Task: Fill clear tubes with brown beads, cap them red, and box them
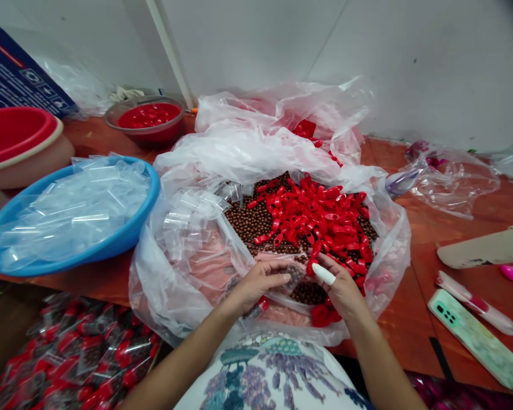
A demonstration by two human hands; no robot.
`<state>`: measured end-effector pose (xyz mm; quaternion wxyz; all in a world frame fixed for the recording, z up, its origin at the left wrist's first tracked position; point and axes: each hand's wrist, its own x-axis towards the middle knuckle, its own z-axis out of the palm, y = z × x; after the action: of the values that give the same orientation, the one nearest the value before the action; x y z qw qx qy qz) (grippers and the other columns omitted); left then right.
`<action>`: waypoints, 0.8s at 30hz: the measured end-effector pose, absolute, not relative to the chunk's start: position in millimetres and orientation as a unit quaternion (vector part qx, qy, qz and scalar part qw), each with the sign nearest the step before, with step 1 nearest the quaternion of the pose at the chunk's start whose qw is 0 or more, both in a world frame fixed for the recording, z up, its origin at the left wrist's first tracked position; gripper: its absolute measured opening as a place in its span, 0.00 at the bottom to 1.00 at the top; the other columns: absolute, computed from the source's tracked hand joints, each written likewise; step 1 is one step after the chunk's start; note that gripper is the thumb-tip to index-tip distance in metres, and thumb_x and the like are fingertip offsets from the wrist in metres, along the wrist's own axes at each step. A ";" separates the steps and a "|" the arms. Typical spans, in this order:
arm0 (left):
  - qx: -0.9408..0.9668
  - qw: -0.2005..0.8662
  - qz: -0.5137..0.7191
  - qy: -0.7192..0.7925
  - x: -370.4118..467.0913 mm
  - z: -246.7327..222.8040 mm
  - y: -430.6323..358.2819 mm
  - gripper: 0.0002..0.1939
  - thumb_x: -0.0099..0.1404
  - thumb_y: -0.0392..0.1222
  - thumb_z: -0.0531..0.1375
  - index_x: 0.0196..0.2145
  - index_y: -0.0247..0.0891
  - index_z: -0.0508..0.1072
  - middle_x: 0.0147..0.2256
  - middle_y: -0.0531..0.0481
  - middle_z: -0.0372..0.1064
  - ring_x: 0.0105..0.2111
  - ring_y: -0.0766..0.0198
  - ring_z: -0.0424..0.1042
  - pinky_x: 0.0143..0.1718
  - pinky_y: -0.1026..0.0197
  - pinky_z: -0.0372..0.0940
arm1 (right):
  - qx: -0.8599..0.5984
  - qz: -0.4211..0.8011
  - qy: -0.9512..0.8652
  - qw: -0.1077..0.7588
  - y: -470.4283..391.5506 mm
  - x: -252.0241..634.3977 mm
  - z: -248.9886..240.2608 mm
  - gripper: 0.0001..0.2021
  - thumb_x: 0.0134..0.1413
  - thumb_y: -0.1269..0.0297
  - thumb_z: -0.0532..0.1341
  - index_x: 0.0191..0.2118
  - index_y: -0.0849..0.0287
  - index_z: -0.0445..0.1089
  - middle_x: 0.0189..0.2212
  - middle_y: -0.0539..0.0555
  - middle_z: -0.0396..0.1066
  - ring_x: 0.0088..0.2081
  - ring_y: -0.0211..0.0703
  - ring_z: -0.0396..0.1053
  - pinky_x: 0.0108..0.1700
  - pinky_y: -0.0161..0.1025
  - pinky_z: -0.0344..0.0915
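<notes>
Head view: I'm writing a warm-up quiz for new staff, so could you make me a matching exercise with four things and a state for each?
Things
1. Phone
2. Blue basin
3. Red caps
4. Right hand

States
A. heaped over brown beads
B. wearing a white cover
C. lying camera side up
D. full of clear tubes

Pairs: 1-C, 2-D, 3-A, 4-B

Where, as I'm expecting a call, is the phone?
In the head view, the phone lies lower right on the red table, right of the right hand.
</notes>
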<state>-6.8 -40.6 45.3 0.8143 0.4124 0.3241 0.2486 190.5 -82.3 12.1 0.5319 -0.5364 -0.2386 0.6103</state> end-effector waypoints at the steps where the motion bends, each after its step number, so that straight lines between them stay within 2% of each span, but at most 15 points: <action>1: 0.418 0.812 0.248 0.323 -7.2 44.5 -40.9 0.18 0.57 0.41 0.61 0.46 0.37 0.73 0.49 0.43 0.68 0.47 0.53 0.67 0.39 0.58 0.65 | -0.542 0.606 -0.248 0.527 -82.3 190.2 12.4 0.24 0.36 0.61 0.71 0.44 0.55 0.71 0.41 0.52 0.73 0.39 0.44 0.71 0.41 0.40 0.68; 5: 0.430 0.802 0.248 0.333 -8.6 39.6 -41.4 0.18 0.57 0.40 0.61 0.46 0.36 0.73 0.49 0.43 0.68 0.47 0.54 0.67 0.44 0.58 0.63 | -0.562 0.583 -0.292 0.510 -81.9 190.0 13.5 0.23 0.37 0.59 0.70 0.43 0.56 0.72 0.40 0.53 0.74 0.39 0.45 0.70 0.41 0.41 0.68; 8: 0.426 0.806 0.241 0.332 -8.6 36.7 -41.9 0.19 0.56 0.41 0.61 0.46 0.36 0.72 0.49 0.43 0.68 0.47 0.54 0.67 0.42 0.57 0.64 | -0.572 0.563 -0.312 0.507 -81.6 189.8 14.1 0.23 0.33 0.60 0.72 0.41 0.56 0.72 0.36 0.51 0.74 0.35 0.43 0.70 0.37 0.38 0.68; 10: 0.423 0.808 0.242 0.332 -8.2 36.1 -42.5 0.19 0.56 0.42 0.61 0.46 0.36 0.72 0.49 0.43 0.68 0.46 0.54 0.67 0.41 0.57 0.64 | -0.581 0.549 -0.322 0.507 -81.7 189.1 14.9 0.22 0.30 0.60 0.72 0.38 0.57 0.73 0.30 0.49 0.73 0.29 0.39 0.69 0.31 0.35 0.66; 12: 0.424 0.808 0.242 0.330 -7.9 36.5 -43.1 0.19 0.57 0.41 0.61 0.47 0.36 0.72 0.48 0.42 0.69 0.45 0.54 0.68 0.40 0.57 0.65 | -0.591 0.540 -0.330 0.501 -81.8 188.3 16.4 0.20 0.32 0.59 0.72 0.37 0.58 0.73 0.26 0.48 0.72 0.22 0.34 0.64 0.22 0.31 0.61; 14: 0.428 0.808 0.242 0.324 -7.5 37.0 -43.3 0.18 0.57 0.41 0.60 0.47 0.36 0.72 0.48 0.42 0.68 0.46 0.53 0.67 0.40 0.57 0.65 | -0.601 0.536 -0.335 0.489 -81.8 187.4 18.6 0.21 0.36 0.58 0.69 0.41 0.57 0.73 0.27 0.49 0.73 0.19 0.32 0.60 0.17 0.29 0.55; 15: 0.431 0.807 0.245 0.321 -7.3 37.2 -43.3 0.18 0.57 0.40 0.60 0.47 0.36 0.72 0.48 0.42 0.68 0.47 0.53 0.67 0.41 0.57 0.64 | -0.603 0.535 -0.345 0.481 -81.7 187.1 20.1 0.22 0.38 0.57 0.68 0.44 0.56 0.72 0.30 0.50 0.74 0.20 0.34 0.62 0.16 0.30 0.55; 17: 0.437 0.801 0.253 0.321 -6.8 37.3 -42.9 0.18 0.57 0.40 0.61 0.46 0.36 0.73 0.48 0.43 0.69 0.48 0.53 0.66 0.45 0.56 0.63 | -0.600 0.528 -0.383 0.462 -81.7 186.6 23.6 0.24 0.43 0.57 0.66 0.49 0.53 0.69 0.39 0.53 0.74 0.29 0.40 0.68 0.23 0.33 0.63; 19: 0.440 0.798 0.261 0.320 -6.0 37.0 -42.5 0.18 0.56 0.39 0.61 0.46 0.36 0.73 0.48 0.43 0.69 0.48 0.54 0.66 0.49 0.54 0.60 | -0.593 0.512 -0.433 0.445 -82.2 185.9 27.8 0.23 0.48 0.57 0.63 0.52 0.51 0.67 0.48 0.53 0.70 0.42 0.45 0.69 0.40 0.40 0.67; 21: 0.443 0.796 0.267 0.315 -5.0 36.6 -42.4 0.18 0.56 0.40 0.62 0.45 0.37 0.74 0.48 0.44 0.70 0.49 0.54 0.66 0.52 0.54 0.58 | -0.590 0.489 -0.476 0.432 -83.6 184.1 31.9 0.21 0.53 0.57 0.59 0.54 0.50 0.65 0.53 0.53 0.65 0.52 0.47 0.63 0.54 0.45 0.59; 24: 0.449 0.789 0.274 0.319 -3.4 35.2 -42.8 0.18 0.55 0.42 0.62 0.45 0.37 0.74 0.48 0.44 0.69 0.49 0.54 0.66 0.53 0.54 0.57 | -0.581 0.463 -0.517 0.425 -86.8 178.2 36.4 0.20 0.57 0.58 0.56 0.55 0.50 0.62 0.55 0.53 0.62 0.57 0.46 0.58 0.59 0.47 0.51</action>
<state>-3.4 -42.8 35.2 0.7887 0.4490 0.3186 0.2736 178.2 -86.8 36.4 0.4249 -0.5808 -0.5174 0.4631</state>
